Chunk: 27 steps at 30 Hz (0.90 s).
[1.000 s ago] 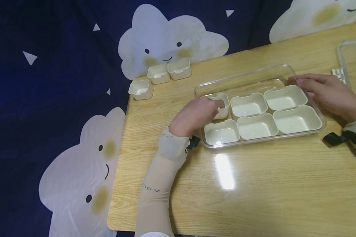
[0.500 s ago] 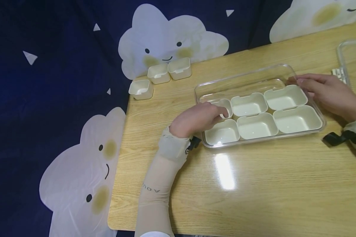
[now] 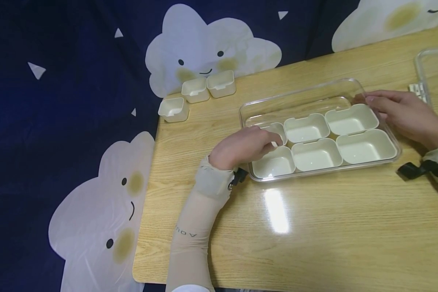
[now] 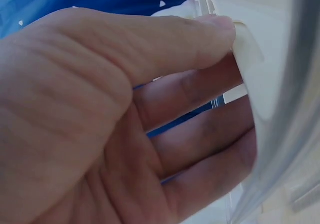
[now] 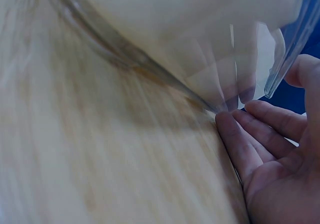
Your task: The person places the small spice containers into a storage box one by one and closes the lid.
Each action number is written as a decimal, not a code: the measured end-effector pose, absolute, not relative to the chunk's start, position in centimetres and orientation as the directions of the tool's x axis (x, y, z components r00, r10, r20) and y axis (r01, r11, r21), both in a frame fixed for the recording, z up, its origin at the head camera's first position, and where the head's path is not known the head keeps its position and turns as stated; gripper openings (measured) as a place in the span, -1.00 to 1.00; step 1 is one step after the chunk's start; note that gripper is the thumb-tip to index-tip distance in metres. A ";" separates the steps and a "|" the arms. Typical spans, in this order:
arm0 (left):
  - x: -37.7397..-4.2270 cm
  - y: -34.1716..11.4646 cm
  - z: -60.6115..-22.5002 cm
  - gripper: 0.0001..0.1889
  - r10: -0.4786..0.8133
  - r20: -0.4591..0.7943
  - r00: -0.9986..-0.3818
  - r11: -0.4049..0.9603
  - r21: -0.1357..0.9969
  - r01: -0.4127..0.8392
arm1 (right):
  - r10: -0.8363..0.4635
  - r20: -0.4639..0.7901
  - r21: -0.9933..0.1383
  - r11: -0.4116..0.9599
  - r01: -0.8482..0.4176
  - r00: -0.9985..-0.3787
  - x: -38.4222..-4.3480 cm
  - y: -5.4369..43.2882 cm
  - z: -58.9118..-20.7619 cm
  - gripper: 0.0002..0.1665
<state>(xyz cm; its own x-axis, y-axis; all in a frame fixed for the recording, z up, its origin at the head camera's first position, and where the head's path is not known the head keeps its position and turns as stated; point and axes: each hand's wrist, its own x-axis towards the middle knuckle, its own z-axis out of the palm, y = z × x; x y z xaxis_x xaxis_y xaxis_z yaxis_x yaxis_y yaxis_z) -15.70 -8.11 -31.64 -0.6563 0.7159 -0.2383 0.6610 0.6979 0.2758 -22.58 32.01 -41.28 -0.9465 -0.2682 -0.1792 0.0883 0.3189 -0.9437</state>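
Observation:
A clear plastic box (image 3: 303, 175) stands on the wooden table with several small cream bins inside, arranged in two rows. My left hand (image 3: 242, 148) reaches over the box's left end and pinches the back-left bin (image 3: 277, 129) by its wall. In the left wrist view the thumb lies at that bin's rim, while the other fingertips pass out of sight at its wall. At the opposite end, my right hand (image 3: 410, 115) holds the box's back-right corner. The right wrist view has its fingertips (image 5: 227, 124) against the clear wall and the thumb near the rim.
Three more cream bins, among them a near-left one (image 3: 174, 111), stand at the table's back-left corner. A clear frame-like piece (image 3: 421, 75) with a white clip lies at the right edge. Behind the table hangs a dark blue cloud-patterned cloth (image 3: 76, 101).
The left hand has lowered the back-left bin and brought it slightly toward me and right, against its neighbours. During the last half second it has barely moved. The right hand stays put.

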 end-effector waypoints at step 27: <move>-16.9 -10.8 -29.9 -0.66 0.638 -0.053 -0.768 0.739 0.323 0.591 | -0.263 -0.185 -0.948 0.303 0.101 -0.947 -22.8 32.1 -41.4 -0.36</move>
